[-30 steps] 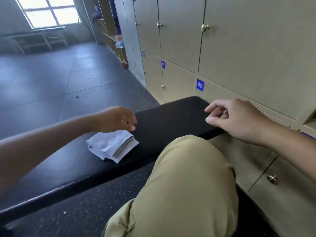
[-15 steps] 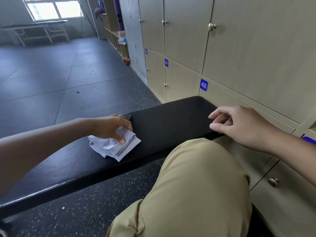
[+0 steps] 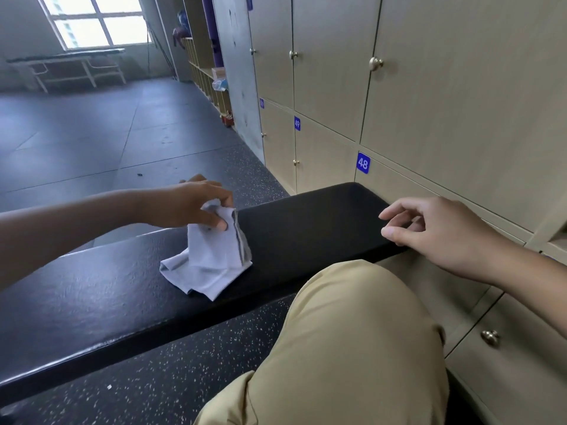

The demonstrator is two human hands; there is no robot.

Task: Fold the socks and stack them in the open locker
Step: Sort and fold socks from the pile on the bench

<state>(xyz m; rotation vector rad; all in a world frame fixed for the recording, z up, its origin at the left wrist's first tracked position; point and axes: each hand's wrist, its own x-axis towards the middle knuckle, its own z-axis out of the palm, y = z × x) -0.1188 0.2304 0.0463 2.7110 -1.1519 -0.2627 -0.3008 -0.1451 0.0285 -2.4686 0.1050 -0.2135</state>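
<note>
On black bench [image 3: 306, 228], folded socks [image 3: 211, 259] pinched at top edge by left hand [image 3: 190, 207], lower part resting on bench. Right hand [image 3: 441, 237] held empty, fingers loosely curled. Risk: fold lost if layers slip from pinch. Open locker barely seen at right edge.
</note>
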